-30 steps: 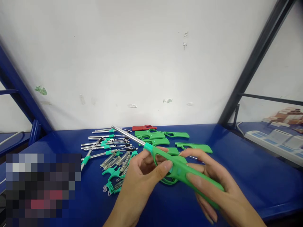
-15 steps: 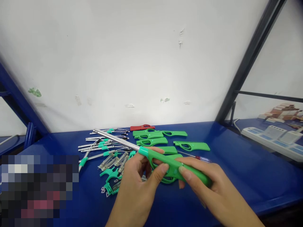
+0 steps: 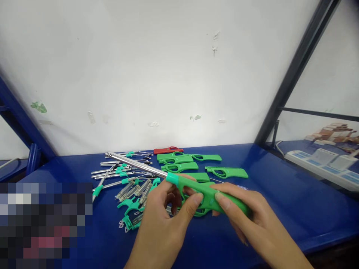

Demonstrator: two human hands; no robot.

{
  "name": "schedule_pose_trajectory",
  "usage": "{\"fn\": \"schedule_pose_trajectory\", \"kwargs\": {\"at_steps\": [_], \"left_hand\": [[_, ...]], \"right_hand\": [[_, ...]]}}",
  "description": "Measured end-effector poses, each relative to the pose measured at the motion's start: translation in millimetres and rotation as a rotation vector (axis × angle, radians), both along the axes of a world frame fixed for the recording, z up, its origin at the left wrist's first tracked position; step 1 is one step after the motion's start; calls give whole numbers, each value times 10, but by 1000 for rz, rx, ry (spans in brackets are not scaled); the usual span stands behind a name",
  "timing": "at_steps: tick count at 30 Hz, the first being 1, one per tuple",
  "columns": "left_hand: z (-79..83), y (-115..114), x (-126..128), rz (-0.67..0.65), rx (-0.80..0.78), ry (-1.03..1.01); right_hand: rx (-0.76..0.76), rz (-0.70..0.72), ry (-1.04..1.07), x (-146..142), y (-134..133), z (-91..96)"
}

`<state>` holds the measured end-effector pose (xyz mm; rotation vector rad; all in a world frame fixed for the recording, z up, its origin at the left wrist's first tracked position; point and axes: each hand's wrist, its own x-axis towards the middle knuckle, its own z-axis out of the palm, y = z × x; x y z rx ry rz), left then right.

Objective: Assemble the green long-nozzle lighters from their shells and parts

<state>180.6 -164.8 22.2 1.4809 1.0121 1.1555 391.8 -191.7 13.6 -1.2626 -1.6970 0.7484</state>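
Note:
Both my hands hold one green long-nosed lighter (image 3: pixel 209 195) a little above the blue table (image 3: pixel 280 201). Its metal tube (image 3: pixel 134 163) points up and to the left. My left hand (image 3: pixel 165 220) pinches the front of the green body near the trigger loop, thumb on the near side. My right hand (image 3: pixel 249 220) wraps the rear handle, with its thumb pressed on the body. Under the hands another green shell is partly hidden.
Green handle shells (image 3: pixel 227 172) lie behind my hands, with a red one (image 3: pixel 167 150) at the back. Metal tubes with teal collars (image 3: pixel 120 172) and small teal inner parts (image 3: pixel 131 209) are spread on the left. A white power strip (image 3: pixel 319 166) sits on the right.
The lighter has swung flatter and its tube tip has moved left. My right hand has slid up the handle and closed round it.

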Motion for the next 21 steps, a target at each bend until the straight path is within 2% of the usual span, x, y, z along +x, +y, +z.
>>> {"fn": "schedule_pose_trajectory", "kwargs": {"at_steps": [6, 11, 14, 19, 21], "left_hand": [[75, 2, -49, -150, -83, -136], [46, 53, -63, -230, -97, -214], [24, 57, -71, -220, -102, -217], [14, 42, -77, -164, -60, -191], [19, 37, -73, -173, -68, -217]], "right_hand": [[-81, -20, 95, 78, -5, 13], [-56, -25, 55, 60, 6, 48], [41, -53, -39, 39, 17, 51], [300, -175, -224, 1, 7, -4], [347, -169, -276, -20, 6, -21]]}}
